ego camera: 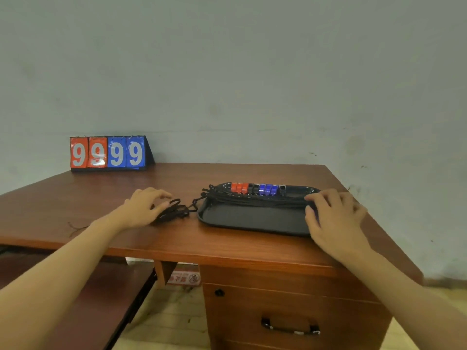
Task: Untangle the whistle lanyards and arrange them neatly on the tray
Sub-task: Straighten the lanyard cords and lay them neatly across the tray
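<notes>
A dark oval tray [252, 219] lies on the wooden desk. Along its far rim stands a row of whistles [257, 189]: red ones, black ones, blue ones and one dark one at the right end. Their black lanyards [255, 201] stretch across the tray in a bundle. A loose coil of black cord [174, 210] lies on the desk left of the tray and runs to the tray's left end. My left hand [142, 207] rests on that coil with fingers curled over it. My right hand [333, 215] touches the tray's right end, fingertips on the lanyard bundle.
A flip scoreboard [108, 152] showing 9s in red and blue stands at the back left against the wall. The desk [227, 246] has a drawer with a black handle [290, 327] below. The desk's right edge lies close beside my right hand.
</notes>
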The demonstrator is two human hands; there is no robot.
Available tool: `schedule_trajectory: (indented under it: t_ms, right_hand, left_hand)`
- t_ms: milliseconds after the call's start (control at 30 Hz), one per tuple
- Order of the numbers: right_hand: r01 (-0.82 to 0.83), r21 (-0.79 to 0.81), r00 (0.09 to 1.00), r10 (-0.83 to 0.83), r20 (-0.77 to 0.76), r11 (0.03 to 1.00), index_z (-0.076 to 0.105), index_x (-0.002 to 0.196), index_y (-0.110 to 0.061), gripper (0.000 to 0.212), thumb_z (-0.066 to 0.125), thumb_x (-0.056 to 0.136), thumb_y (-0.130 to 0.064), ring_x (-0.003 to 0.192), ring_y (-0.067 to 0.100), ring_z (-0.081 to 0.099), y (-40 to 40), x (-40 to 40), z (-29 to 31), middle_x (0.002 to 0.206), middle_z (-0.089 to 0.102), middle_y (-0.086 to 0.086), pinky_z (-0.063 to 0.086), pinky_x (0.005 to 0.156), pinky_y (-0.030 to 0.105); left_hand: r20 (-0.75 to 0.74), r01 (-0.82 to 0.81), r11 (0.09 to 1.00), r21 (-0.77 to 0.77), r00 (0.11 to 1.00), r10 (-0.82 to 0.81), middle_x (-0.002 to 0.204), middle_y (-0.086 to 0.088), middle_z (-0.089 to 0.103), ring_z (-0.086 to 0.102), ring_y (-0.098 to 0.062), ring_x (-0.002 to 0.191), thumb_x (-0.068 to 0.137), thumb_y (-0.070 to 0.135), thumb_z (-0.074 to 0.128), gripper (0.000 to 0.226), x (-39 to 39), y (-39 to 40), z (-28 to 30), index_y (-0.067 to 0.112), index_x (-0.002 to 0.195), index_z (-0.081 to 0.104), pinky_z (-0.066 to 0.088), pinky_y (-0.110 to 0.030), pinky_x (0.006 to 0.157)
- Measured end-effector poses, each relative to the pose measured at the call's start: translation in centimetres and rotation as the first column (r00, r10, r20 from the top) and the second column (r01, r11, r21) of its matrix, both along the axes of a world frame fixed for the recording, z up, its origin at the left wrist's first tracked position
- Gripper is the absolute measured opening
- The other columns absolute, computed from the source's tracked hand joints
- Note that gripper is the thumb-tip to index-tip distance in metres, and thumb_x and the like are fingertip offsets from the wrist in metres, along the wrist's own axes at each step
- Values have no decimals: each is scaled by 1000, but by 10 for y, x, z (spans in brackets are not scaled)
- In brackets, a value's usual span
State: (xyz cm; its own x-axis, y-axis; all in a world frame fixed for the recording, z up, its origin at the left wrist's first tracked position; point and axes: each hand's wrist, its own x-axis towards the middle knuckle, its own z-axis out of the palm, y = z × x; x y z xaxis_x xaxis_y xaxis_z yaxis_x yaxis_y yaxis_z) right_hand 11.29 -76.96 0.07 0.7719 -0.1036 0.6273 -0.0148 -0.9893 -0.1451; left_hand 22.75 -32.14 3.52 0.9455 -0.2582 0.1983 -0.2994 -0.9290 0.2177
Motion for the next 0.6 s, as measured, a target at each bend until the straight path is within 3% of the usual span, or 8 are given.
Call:
schedule_trajectory:
  t_ms: [100, 200, 433, 600]
  right_hand:
    - [-103, -116, 995, 101, -17, 988, 54, 125, -33, 32, 37, 99, -41, 117, 19, 38, 30, -7, 1, 124, 49, -6, 30, 93, 43]
    - [-208, -105, 977, 201, -70, 973, 55, 123, -36, 30, 36, 100, -42, 117, 16, 38, 55, -6, -5, 123, 49, -8, 32, 94, 41]
    - [-469, -43, 880, 464, -101, 882, 60, 115, -37, 23, 42, 101, -37, 104, 3, 44, 87, 9, -11, 111, 56, -19, 42, 92, 29]
    - [-485, 47, 873, 487, -32, 873, 64, 111, -34, 18, 51, 100, -30, 99, 0, 45, 80, 13, -12, 102, 56, -21, 37, 86, 18]
  left_hand:
    - [55, -52, 996, 68, 997, 48, 132, 4, 57, 54, -21, 122, 99, 37, 54, 28, -11, 15, 10, 42, 126, 58, 48, -53, 102]
    - [88, -180, 980, 79, 981, 173, 130, -1, 59, 56, -23, 119, 98, 26, 58, 32, -13, 41, 15, 32, 130, 59, 48, -49, 104]
    - [-109, -413, 865, 287, 883, 457, 144, -10, 51, 51, -28, 131, 99, 36, 58, 50, -23, 99, 4, 19, 145, 47, 41, -41, 111]
    - [-85, -469, 858, 210, 865, 494, 122, -9, 64, 62, -25, 108, 98, 25, 60, 27, -24, 103, -9, 14, 123, 62, 53, -39, 96]
